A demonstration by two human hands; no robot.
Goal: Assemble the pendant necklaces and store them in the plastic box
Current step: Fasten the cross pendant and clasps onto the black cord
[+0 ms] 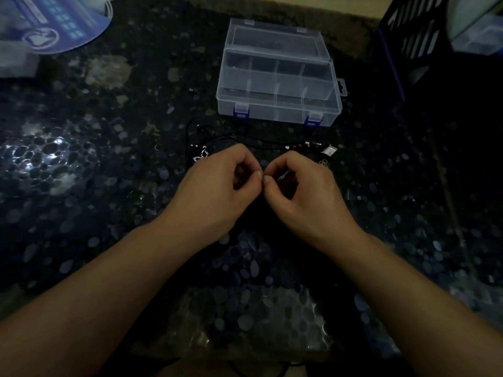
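My left hand (217,183) and my right hand (302,191) meet fingertip to fingertip over the dark speckled table (109,186). Both pinch a tiny part between thumb and forefinger; it is too small to make out. A small silvery pendant piece (283,176) shows inside my right hand's curled fingers. Black cords (231,138) lie on the table just beyond my hands. A silver pendant (200,155) lies left of them. Small beads and clasps (313,145) lie to the right. The clear plastic box (277,104) stands behind them with its lid open and its dividers showing.
A round blue printed fan (54,25) lies at the far left corner. A dark blue slotted basket (413,42) stands at the far right, with a small clear box (479,42) beside it. A wrinkled clear plastic sheet (258,322) lies near the front edge.
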